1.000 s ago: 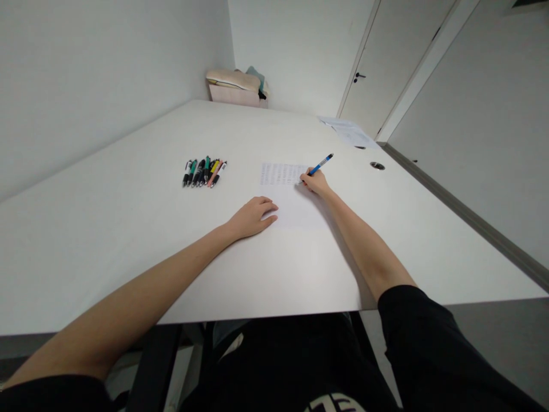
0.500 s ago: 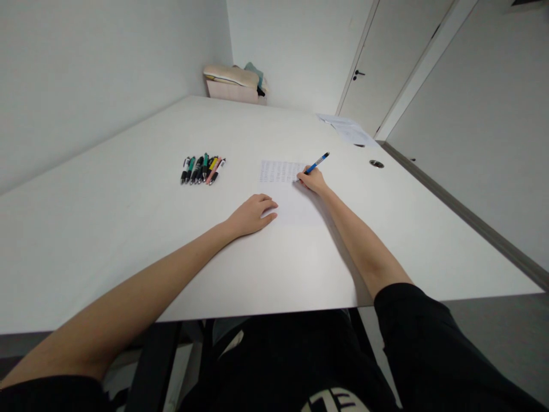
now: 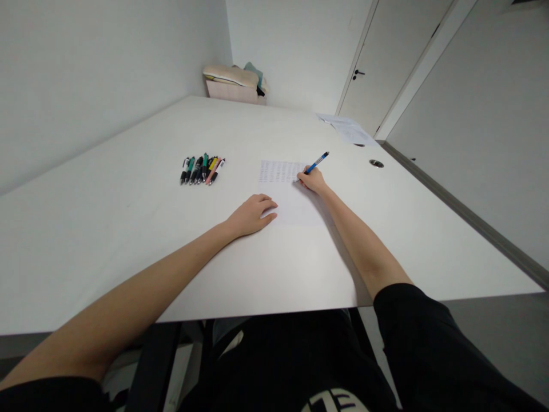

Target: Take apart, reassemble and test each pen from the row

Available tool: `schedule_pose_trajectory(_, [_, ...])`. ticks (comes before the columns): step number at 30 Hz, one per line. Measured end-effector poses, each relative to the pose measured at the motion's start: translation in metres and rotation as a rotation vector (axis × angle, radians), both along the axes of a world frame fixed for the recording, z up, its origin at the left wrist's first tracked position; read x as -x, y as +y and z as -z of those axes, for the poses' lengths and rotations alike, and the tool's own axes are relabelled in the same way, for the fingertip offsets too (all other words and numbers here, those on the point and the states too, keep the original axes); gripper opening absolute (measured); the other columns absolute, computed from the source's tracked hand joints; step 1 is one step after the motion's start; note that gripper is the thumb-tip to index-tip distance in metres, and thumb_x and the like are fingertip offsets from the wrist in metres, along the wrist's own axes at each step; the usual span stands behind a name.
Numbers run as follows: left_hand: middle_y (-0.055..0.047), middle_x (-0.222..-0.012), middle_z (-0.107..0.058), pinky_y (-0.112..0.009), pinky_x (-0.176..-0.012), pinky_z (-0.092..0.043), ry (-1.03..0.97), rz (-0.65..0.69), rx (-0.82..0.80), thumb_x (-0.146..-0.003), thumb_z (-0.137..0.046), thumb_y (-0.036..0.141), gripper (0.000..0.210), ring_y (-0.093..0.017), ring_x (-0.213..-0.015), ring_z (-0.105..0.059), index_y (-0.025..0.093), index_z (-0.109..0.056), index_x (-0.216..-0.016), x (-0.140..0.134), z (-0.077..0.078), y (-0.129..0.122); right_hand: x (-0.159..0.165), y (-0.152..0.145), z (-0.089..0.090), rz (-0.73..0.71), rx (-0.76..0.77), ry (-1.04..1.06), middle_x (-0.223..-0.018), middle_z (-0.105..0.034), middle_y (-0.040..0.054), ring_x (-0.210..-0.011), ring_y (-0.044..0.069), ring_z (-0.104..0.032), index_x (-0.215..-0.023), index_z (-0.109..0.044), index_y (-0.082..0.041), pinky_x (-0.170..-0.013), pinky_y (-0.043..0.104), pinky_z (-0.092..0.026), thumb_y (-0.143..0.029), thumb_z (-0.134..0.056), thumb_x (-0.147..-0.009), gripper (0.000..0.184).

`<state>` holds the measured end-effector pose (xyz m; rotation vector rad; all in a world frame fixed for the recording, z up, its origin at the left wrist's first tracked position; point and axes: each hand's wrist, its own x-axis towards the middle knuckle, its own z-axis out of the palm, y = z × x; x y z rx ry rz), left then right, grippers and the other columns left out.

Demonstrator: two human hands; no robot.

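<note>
My right hand (image 3: 313, 180) is closed around a blue pen (image 3: 316, 162), its tip down at the sheet of paper (image 3: 291, 201). Rows of small blue handwriting cover the upper part of that white sheet; the lower part is blank. At the sheet's left edge lies my left hand (image 3: 254, 215), palm down, its fingers apart and holding nothing. To the left and farther back, several pens (image 3: 201, 170) in black, green, yellow, pink and white lie side by side in a cluster.
Loose printed papers (image 3: 347, 129) lie near the far right edge of the white table (image 3: 128, 223). Close to them is a round cable hole (image 3: 376, 163). A box with folded cloth (image 3: 234, 77) stands beyond the table's far end, and a door (image 3: 390, 63) is behind on the right.
Hardly anything differs. The pen in my right hand has shifted by a tiny amount at the written rows; my left hand has stayed in place.
</note>
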<state>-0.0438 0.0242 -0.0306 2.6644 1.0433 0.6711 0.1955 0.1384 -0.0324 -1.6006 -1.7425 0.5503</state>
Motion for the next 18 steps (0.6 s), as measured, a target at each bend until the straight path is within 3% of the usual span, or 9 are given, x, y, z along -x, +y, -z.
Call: schedule_pose_trajectory(18, [-0.013,-0.111,-0.057,-0.04,-0.096,-0.04,0.036,-0.002,-0.032,-0.086,-0.044,0.037,0.036,-0.023,-0.106,-0.052,0.014,-0.061,-0.108,0.0001,-0.0002,0.0007,-0.0031,0.0057,0.0039,0.046,0.013,0.021,-0.048,-0.054,-0.0022,-0.049,0.011,-0.053,-0.062,-0.05,-0.018,-0.061,0.024,-0.046,-0.026,-0.049,-0.069,0.011])
